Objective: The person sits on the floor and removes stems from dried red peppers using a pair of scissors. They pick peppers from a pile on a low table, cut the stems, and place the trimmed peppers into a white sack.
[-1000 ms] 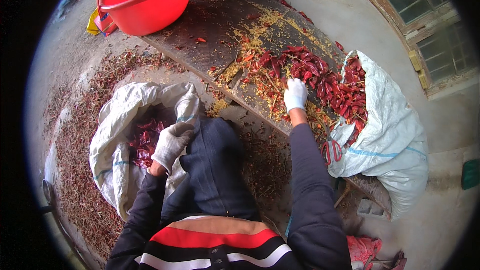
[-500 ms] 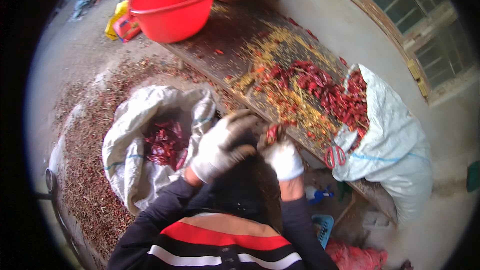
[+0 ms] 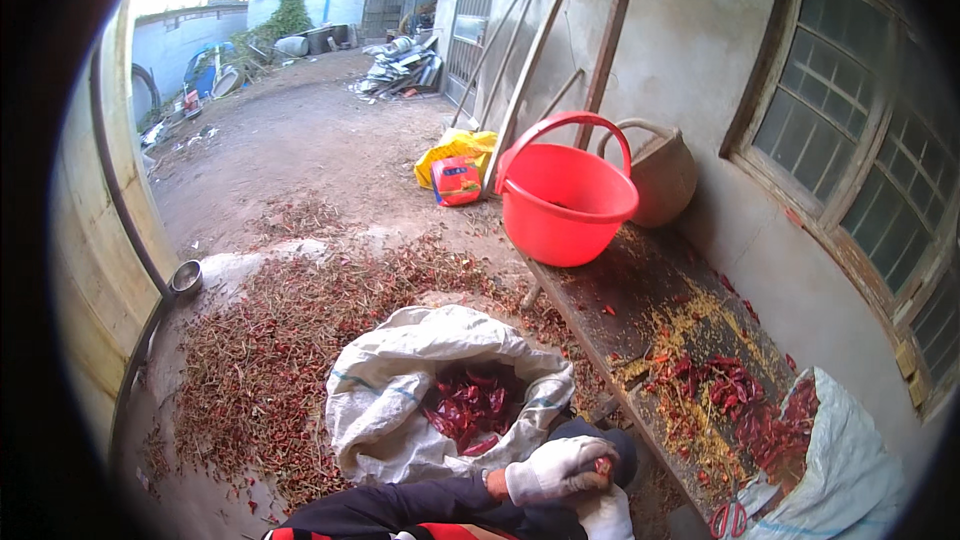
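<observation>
Low in the head view, my left hand wears a white glove and has its fingers curled against a red dried chilli. My right hand, also gloved, meets it from below; its fingers are mostly hidden, and the chilli sits between the two hands. Just left of them stands an open white woven sack with dried chillies inside. To the right, more dried chillies lie on a dark board table, spilling from a second white sack. Red-handled scissors lie by that sack's mouth.
A red plastic basket with a hoop handle stands on the table's far end, near a brown container. Chilli stems and scraps cover the floor at left. Yellow and red bags lie beyond. A wall with windows borders the right.
The view has tilted up, so the yard beyond shows and my hands sit lower in it. They have come together; the chilli was at my right fingertips before.
</observation>
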{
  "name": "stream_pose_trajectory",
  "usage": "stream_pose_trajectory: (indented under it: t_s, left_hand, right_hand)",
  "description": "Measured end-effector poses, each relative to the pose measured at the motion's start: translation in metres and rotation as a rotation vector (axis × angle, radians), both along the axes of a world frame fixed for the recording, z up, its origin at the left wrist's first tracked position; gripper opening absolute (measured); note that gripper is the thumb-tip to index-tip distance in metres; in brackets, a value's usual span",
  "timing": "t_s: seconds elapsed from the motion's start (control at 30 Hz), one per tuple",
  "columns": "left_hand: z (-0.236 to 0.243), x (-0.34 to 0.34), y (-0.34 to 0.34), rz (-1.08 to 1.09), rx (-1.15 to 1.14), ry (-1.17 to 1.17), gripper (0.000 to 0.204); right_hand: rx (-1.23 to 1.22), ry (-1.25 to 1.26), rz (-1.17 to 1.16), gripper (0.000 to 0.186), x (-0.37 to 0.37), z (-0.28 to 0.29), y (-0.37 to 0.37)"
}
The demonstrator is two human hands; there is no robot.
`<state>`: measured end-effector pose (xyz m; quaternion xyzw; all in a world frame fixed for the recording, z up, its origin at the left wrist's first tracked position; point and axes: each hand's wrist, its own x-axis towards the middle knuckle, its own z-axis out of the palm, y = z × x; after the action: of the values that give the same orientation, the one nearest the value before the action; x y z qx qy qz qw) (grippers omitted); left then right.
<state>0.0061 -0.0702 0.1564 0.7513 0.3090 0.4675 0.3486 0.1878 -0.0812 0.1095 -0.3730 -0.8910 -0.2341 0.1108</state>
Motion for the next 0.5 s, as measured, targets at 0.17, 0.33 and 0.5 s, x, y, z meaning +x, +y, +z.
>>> stream_pose_trajectory:
  t_s: [0.17, 0.33, 0.5]
  left_hand:
    - [0.004, -0.013, -0.017, -0.087, -0.588, -0.449, 0.027]
    - [-0.002, -0.002, -0.044, -0.386, -0.897, -0.575, 0.024]
    - [-0.011, 0.003, -0.059, -0.457, -0.897, -0.58, 0.024]
  right_hand:
    - [-0.58, 0.925, -0.183, 0.033, 0.026, 0.015, 0.015]
    - [-0.747, 0.925, -0.11, 0.031, 0.012, 0.024, 0.02]
    - [-0.881, 0.748, -0.039, 0.028, 0.004, 0.028, 0.017]
